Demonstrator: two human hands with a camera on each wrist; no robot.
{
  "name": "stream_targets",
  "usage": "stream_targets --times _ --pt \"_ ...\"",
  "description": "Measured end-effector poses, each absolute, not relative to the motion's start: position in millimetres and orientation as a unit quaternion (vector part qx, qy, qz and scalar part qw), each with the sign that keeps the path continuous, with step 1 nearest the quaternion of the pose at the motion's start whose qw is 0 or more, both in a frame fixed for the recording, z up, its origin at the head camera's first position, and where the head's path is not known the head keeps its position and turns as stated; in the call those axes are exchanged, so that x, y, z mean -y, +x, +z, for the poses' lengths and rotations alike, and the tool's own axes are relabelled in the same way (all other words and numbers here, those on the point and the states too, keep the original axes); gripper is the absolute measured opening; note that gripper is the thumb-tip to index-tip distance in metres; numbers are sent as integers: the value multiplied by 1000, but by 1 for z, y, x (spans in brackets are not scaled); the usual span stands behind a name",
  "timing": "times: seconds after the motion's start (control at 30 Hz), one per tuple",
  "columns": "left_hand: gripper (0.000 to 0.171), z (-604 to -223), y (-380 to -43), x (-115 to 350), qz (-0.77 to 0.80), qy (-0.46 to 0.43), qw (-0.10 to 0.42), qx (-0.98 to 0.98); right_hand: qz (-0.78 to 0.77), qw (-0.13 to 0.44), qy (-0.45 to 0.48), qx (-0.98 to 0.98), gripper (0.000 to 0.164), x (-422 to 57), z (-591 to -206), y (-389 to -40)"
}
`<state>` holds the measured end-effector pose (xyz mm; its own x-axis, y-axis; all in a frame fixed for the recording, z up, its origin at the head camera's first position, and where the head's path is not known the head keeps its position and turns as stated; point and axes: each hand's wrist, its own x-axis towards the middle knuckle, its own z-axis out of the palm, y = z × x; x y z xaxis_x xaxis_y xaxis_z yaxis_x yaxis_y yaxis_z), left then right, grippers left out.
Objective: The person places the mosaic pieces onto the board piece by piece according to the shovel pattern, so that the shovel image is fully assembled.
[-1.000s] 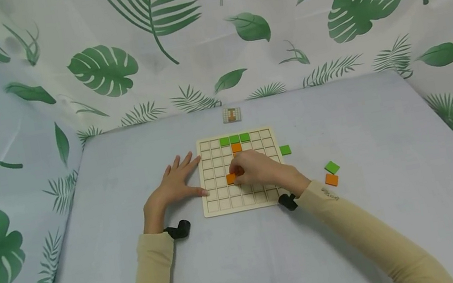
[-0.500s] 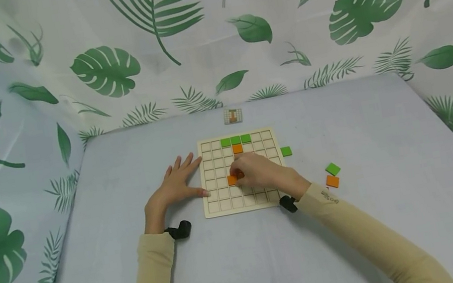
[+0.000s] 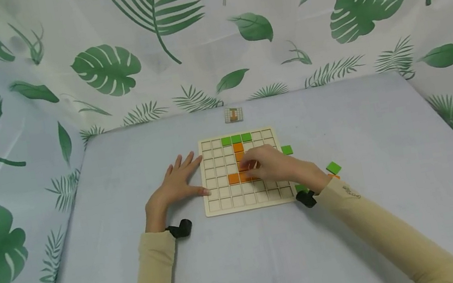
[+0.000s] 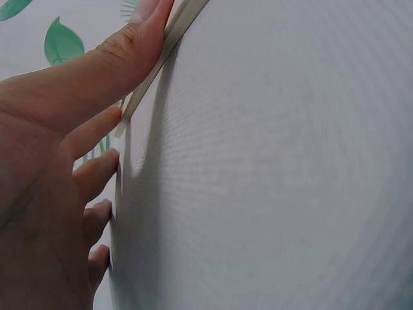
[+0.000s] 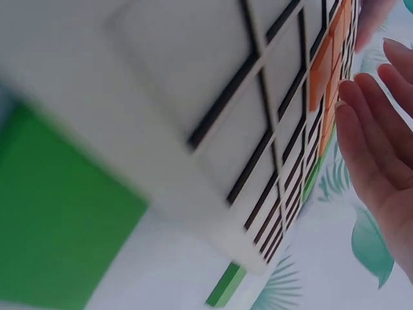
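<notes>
A pale wooden grid board (image 3: 221,203) lies on the table. My left hand (image 3: 176,180) spreads its fingers beside the board's left side, thumb and a fingertip at the edge; the left wrist view shows the thumb (image 4: 122,58) along that edge. My right hand (image 3: 273,161) is over the middle of the board, fingers bent loosely near orange tiles (image 3: 234,178). In the right wrist view its fingertips (image 5: 346,111) show apart from the orange tiles (image 5: 318,81) in the grid, pinching none. Three green tiles (image 3: 236,138) fill part of the top row, with an orange column below.
A small patterned card (image 3: 233,114) lies behind the board. Loose green tiles (image 3: 286,150) lie along its right edge, one (image 3: 301,188) partly under the wrist camera. Farther right are a green tile (image 3: 333,167) and an orange tile (image 3: 334,176) partly hidden by the sleeve.
My right hand has moved slightly right, uncovering more orange tiles in the column and a second one in the fifth row. The left hand has kept its place.
</notes>
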<state>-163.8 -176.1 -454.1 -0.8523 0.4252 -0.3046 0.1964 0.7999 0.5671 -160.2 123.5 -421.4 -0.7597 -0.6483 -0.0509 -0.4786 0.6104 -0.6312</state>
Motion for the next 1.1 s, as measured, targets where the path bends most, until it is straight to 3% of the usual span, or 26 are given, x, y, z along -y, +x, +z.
stream_targets --times 1.1 --pt "108 -454 -166 176 257 170 219 -926 -301 109 -238 -917 19 -207 -420 -128"
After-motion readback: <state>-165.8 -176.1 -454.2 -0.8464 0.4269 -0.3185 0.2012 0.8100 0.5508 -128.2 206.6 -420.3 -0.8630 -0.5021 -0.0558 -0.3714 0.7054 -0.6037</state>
